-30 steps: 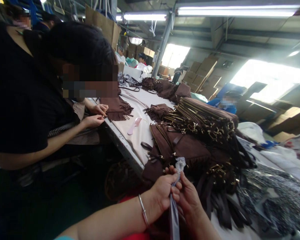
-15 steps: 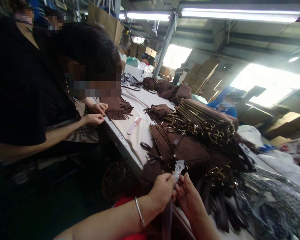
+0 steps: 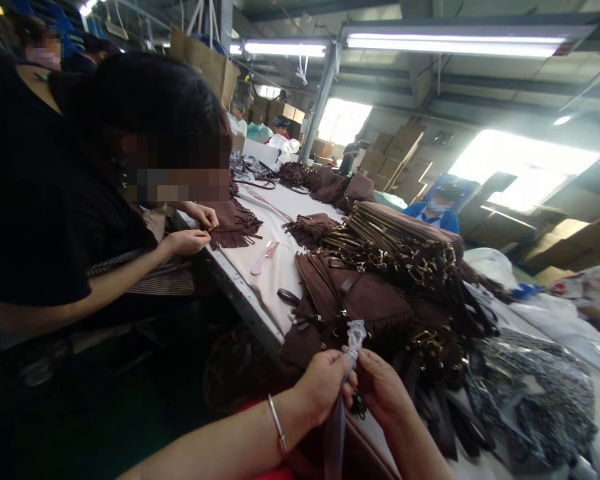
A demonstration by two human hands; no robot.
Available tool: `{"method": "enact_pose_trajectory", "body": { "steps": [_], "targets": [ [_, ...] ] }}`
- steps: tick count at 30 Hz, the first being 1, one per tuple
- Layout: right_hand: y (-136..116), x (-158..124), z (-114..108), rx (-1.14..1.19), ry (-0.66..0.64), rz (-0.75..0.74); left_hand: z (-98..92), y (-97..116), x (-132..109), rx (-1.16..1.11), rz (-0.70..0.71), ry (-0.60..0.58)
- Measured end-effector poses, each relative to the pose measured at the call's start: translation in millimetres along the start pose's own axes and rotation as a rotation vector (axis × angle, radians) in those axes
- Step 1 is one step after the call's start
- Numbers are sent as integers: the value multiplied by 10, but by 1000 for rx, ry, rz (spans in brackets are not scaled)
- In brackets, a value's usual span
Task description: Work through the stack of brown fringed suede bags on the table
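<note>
Head view: left hand point(image 3: 324, 385) and right hand point(image 3: 384, 388) angled together at plastic point(image 3: 356, 334).
Left grip pinches it; right curls close, hold unclear.

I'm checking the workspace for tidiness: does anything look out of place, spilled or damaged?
Perhaps the pink comb: it lies loose on the rumpled cloth, an odd item among brown bags. No spill or damage stands out.

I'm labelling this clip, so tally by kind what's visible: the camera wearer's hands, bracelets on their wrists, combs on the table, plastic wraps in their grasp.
Hands: 2 (left hand, right hand)
Bracelet: 1
Comb: 1
Plastic wrap: 1
Total: 5
</note>
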State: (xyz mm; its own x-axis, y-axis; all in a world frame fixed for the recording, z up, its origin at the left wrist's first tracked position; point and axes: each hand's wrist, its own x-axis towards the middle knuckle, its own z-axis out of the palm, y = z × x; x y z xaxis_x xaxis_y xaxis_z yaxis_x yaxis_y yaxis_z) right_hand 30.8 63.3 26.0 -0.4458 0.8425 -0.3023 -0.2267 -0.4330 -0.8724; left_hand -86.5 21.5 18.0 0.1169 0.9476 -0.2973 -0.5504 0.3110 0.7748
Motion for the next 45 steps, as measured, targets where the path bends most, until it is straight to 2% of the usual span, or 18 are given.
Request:
{"method": "enact_pose_trajectory", "body": {
  "steps": [2, 5, 7, 9, 11, 14, 18, 21, 26, 29, 32, 35, 38, 40, 42, 43, 45],
  "targets": [
    [25, -52, 10, 36, 47, 10, -54, 12, -41, 297, 122, -8],
    [67, -119, -10, -30, 195, -7, -181, 121, -88, 751, 408, -49],
    [86, -155, -62, -126, 270, -10, -254, 258, -73, 924, 565, 49],
    [93, -187, -121, -182, 292, -19, -283, 410, -12, 990, 672, 204],
    [78, -219, -163, -175, 252, -36, -267, 537, 72, 1021, 731, 284],
    [-11, -281, -183, -97, 176, -23, -197, 653, 182, 1066, 734, 275],
    [-259, -384, -240, -72, 174, -5, -88, 737, 280, 1162, 760, 301],
    [-399, -425, -344, -136, 196, -29, 19, 771, 369, 1313, 649, 265],
    [-407, -386, -425, -175, 224, -35, 231, 779, 470, 1456, 454, 310],
    [-456, -415, -359, -182, 218, -43, 324, 797, 398, 1464, 432, 302],
    [-558, -568, -348, -222, 172, -61, 404, 805, 229, 1365, 482, 234],
    [-596, -777, -589, -277, 123, -126, 516, 703, 68, 1205, 557, 119],
    [-519, -929, -1085, -436, 178, -167, 662, 426, 23, 1033, 584, 1],
    [-437, -991, -1409, -641, 253, -204, 751, 195, 64, 835, 409, -46],
    [-360, -1044, -1585, -885, 410, -328, 803, 13, 130, 635, 128, -65],
    [-326, -1070, -1593, -997, 503, -421, 810, -40, 164, 557, -7, -77],
    [-264, -1109, -1450, -1109, 673, -598, 788, -63, 221, 439, -195, -129]
  ]
}}
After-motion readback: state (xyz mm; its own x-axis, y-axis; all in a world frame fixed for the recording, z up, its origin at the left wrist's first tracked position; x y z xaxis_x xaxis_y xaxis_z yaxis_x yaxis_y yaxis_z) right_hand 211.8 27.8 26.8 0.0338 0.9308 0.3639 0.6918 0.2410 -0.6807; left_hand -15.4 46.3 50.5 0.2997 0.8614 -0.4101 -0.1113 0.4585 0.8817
